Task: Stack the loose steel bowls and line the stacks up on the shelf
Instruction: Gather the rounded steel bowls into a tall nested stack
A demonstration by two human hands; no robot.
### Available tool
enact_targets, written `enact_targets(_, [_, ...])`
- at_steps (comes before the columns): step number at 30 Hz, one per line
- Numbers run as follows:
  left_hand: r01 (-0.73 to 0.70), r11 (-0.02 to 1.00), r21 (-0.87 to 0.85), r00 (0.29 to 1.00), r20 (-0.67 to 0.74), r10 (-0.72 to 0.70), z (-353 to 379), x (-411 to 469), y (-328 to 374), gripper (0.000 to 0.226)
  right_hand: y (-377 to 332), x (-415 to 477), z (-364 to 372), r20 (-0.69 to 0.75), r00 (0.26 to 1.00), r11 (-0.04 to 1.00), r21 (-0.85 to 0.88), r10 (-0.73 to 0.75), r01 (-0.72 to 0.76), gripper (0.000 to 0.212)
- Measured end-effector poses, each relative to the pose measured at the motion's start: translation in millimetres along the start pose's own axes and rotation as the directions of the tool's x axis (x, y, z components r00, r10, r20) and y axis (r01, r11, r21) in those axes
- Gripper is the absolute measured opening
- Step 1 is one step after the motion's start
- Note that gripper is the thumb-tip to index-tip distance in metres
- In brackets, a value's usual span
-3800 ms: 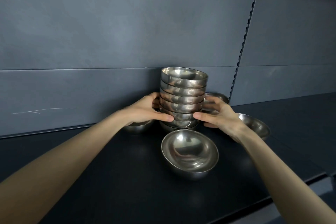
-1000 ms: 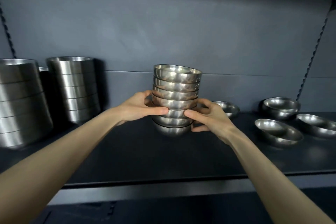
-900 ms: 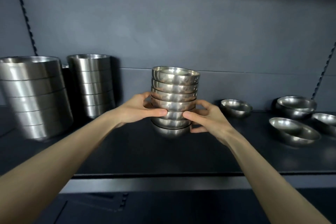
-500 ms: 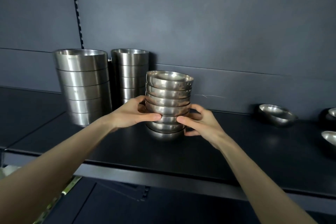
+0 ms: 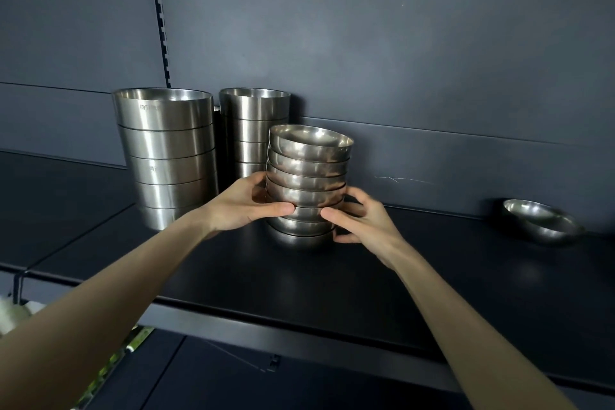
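Observation:
A stack of several round steel bowls [image 5: 307, 170] stands on the dark shelf [image 5: 299, 280], near the back wall. My left hand [image 5: 246, 206] grips its left side low down. On the opposite side, my right hand [image 5: 361, 226] holds the lower bowls, thumb in front. The stack leans slightly to the right at its top. It sits just right of a stack of straight-walled steel bowls [image 5: 253, 130], partly hiding it. One loose steel bowl [image 5: 539, 220] lies tilted at the far right of the shelf.
A wider stack of straight-walled steel bowls [image 5: 166, 156] stands at the left, in front of a slotted upright [image 5: 161, 17]. The shelf's front edge [image 5: 283, 326] runs below my forearms. Open shelf lies between the held stack and the loose bowl.
Both hands carried the bowl stack leftward along the shelf, from among the loose bowls to beside the straight-walled stacks. My view followed, so most loose bowls left the frame.

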State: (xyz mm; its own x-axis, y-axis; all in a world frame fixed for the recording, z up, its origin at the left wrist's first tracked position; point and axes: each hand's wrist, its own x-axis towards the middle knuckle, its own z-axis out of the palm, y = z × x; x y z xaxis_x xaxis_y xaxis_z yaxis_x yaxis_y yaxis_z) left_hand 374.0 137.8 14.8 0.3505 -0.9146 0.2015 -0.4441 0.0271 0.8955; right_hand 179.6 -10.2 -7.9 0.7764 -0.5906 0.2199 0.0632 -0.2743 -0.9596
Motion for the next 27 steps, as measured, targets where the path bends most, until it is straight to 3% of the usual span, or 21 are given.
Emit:
enact_targets(4, [0.003,1.000,0.001,1.000,-0.024,-0.003,-2,6,-6,0.060,3,12,1,0.007,1.000,1.000,-0.010,0.005,-0.005,0.063])
enact_targets(13, [0.013,0.999,0.039,1.000,-0.021,-0.012,-6,13,-9,0.054,6,20,2,0.017,1.000,1.000,-0.018,0.016,-0.016,0.056])
enact_targets(21, [0.013,0.995,0.095,0.998,-0.068,-0.007,0,4,1,0.043,-5,16,1,0.016,0.997,0.984,-0.164,0.076,-0.072,0.033])
enact_targets(24, [0.025,0.989,0.143,0.993,-0.118,-0.008,1,0,3,0.031,-9,9,-1,-0.004,0.997,0.972,-0.221,0.076,-0.075,0.054])
enact_targets(27, [0.040,0.979,0.201,0.986,-0.165,-0.007,2,-7,6,0.035,-13,-2,-7,-0.056,0.995,0.944,-0.314,0.084,-0.097,0.071])
